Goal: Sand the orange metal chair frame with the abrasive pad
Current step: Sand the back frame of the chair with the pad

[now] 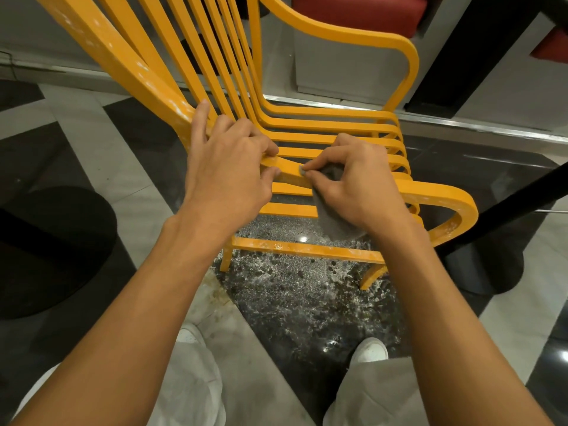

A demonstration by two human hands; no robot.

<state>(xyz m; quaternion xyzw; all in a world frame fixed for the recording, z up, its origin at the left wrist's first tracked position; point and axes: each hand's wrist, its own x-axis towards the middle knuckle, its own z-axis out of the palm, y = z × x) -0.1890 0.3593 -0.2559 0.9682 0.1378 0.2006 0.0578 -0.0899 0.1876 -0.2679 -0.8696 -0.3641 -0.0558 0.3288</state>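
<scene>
The orange metal chair frame [332,32] stands in front of me, its slats curving from the back into the seat. White scuffed patches show on its near armrests and lower rail. My left hand [227,167] grips a curved slat where the back meets the seat, thumb under it. My right hand [353,182] pinches a grey abrasive pad [335,224] against the same slat just to the right; the pad's lower part hangs below my palm.
The floor [301,302] under the chair is dark speckled stone, wet or dusty, with pale tiles beside it. A round black base [52,247] sits at left, a black post and base [491,259] at right. My white shoes [370,348] stand close below.
</scene>
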